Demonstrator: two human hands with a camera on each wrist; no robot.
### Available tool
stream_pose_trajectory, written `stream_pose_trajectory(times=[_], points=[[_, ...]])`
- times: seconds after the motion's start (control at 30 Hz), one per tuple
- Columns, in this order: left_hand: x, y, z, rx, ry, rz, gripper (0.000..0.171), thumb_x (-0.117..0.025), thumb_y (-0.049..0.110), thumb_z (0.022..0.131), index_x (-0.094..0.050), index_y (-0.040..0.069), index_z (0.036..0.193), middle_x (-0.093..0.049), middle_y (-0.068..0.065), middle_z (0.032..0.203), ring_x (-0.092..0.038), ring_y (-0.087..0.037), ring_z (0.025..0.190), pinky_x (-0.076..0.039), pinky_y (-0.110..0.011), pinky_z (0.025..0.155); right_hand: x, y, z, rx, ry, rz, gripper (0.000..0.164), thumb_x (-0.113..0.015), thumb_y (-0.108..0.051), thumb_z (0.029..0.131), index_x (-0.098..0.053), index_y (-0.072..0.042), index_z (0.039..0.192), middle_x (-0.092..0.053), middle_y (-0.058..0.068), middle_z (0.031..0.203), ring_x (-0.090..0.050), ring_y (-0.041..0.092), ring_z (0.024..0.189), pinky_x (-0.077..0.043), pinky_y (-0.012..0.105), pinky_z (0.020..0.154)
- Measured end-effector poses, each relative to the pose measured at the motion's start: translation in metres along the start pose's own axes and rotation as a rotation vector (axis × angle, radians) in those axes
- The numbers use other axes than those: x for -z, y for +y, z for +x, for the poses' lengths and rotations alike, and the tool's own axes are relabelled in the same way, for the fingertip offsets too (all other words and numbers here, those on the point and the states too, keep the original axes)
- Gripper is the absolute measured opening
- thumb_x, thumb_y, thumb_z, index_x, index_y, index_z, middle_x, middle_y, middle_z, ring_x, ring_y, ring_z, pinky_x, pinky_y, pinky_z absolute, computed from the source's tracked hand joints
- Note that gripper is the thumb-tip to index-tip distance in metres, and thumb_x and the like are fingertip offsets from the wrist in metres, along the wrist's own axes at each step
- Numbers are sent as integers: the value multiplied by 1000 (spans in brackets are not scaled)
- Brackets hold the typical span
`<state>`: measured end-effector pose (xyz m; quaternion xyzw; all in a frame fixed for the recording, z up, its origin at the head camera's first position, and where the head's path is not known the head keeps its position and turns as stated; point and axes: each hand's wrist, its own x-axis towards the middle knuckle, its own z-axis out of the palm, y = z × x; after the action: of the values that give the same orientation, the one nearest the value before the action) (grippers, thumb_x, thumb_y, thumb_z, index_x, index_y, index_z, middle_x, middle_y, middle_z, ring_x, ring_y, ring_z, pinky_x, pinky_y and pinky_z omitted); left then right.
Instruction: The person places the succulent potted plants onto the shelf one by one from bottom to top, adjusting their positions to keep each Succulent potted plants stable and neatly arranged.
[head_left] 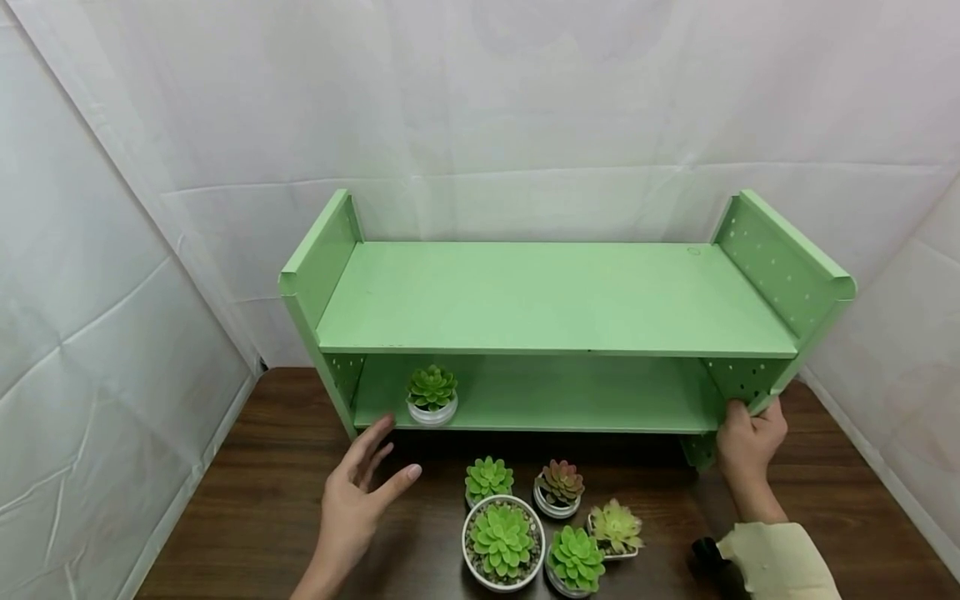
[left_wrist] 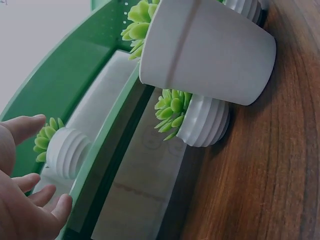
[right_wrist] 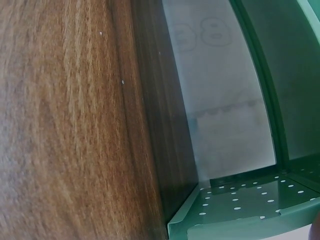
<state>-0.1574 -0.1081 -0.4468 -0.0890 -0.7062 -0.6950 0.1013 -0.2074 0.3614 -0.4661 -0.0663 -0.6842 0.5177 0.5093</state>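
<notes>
A two-tier green shelf [head_left: 555, 296] stands at the back of the table. One small green potted succulent [head_left: 432, 390] in a ribbed white pot sits on the left of its lower tier. My left hand [head_left: 351, 500] is just in front of that pot, fingers and thumb spread apart, holding nothing. In the left wrist view the fingers reach toward the ribbed pot [left_wrist: 67, 152] with a gap between. My right hand [head_left: 752, 440] grips the front edge of the shelf's right side panel [head_left: 783, 275]. Only a sliver of it enters the right wrist view.
On the table before the shelf stand several more succulents: a large white pot [head_left: 503, 543], a reddish one [head_left: 559, 485], a pale yellow-green one [head_left: 617, 528] and smaller green ones. A black object [head_left: 712, 557] lies by the right sleeve. White sheeting [head_left: 525, 100] hangs behind.
</notes>
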Motion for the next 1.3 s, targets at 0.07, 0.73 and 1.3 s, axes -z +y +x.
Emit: stream_pose_trajectory(times=[0.07, 0.73, 1.3], points=[[1, -1, -1, -3, -12, 9, 69, -81, 4, 81, -50, 8, 142, -48, -4, 144, -50, -21, 126, -35, -25, 105, 0, 0, 1, 0, -6, -10, 15, -46, 6, 91, -54, 20, 92, -58, 9, 73, -52, 5, 63, -41, 17, 57], [-5, -7, -17, -77, -170, 42, 51, -79, 8, 84, -61, 14, 131, -63, -2, 128, -58, -23, 116, -46, -34, 98, -4, -3, 3, -17, -8, -23, 14, -46, 6, 90, -45, 18, 83, -49, 2, 61, -46, 5, 59, -37, 19, 55], [-10, -23, -18, -293, -406, -26, 66, -78, -9, 78, -50, -4, 138, -53, -24, 134, -51, -29, 123, -45, -36, 98, -1, 0, 0, -64, 13, -7, 12, -45, 6, 89, -47, 17, 86, -54, -2, 69, -44, 9, 63, -35, 22, 59]])
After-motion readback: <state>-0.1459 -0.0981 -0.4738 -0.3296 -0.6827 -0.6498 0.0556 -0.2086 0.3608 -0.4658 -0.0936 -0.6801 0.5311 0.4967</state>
